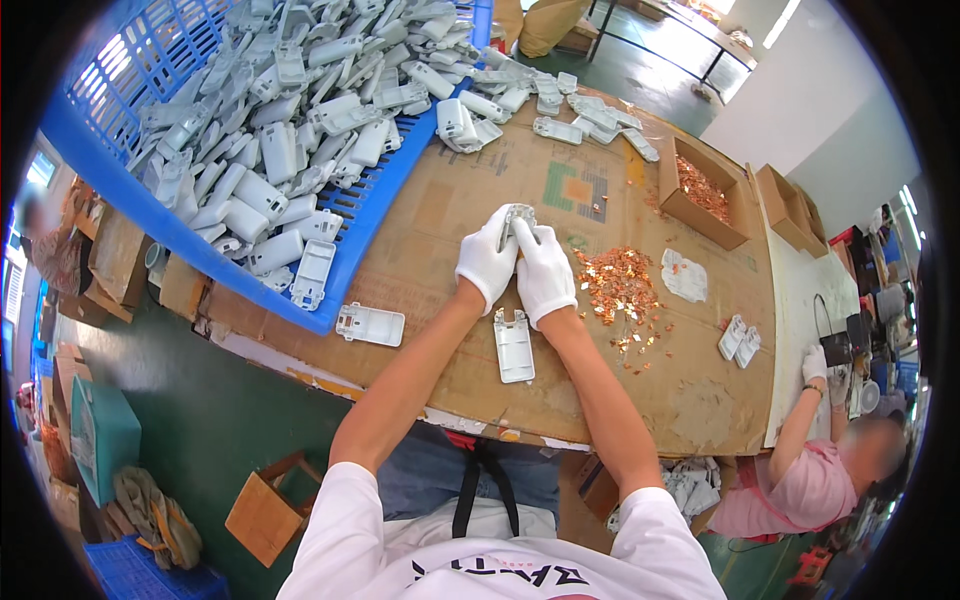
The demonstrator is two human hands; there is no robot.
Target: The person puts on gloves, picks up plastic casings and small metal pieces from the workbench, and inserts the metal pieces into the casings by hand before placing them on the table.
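Both my hands wear white gloves and meet over the middle of the cardboard-covered table. My left hand (485, 258) is closed round a small pale plastic casing (518, 216), whose top end shows above the fingers. My right hand (545, 270) presses against the same casing from the right, its fingers bent over it; any small part under them is hidden. Just below my wrists lies a white plastic shell (515, 347), open side up. Right of my right hand is a loose heap of small copper-coloured metal pieces (620, 288). Another shell (371, 325) rests left of my left forearm.
A blue crate (365, 240) piled with white casings (290, 150) fills the left. More casings (597, 118) lie along the far edge. A cardboard box (700, 222) of copper pieces stands far right, near two small casings (739, 341). A co-worker in pink (800, 480) sits at right.
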